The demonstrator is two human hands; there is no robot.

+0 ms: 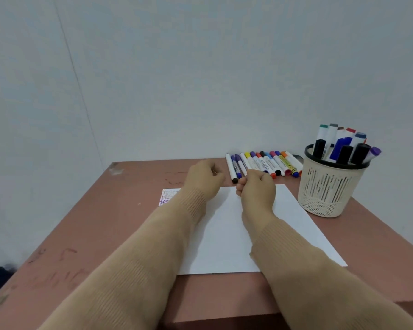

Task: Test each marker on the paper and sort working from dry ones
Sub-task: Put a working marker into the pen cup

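Matt white paper (227, 234) on a scuffed, dull table (105, 222) — glossy plastic markers (265, 163), perforated plastic basket (327, 194), ribbed knit sleeves (134, 270).

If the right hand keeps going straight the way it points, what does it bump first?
Probably the markers lying in a row just past the right hand, near the row's left end. Depth is unclear; it may already touch one.

The scuffed brown table (100, 234) bears a white sheet (224, 246); a scribbled slip (168, 195); a marker row (265, 163); a basket (327, 189).
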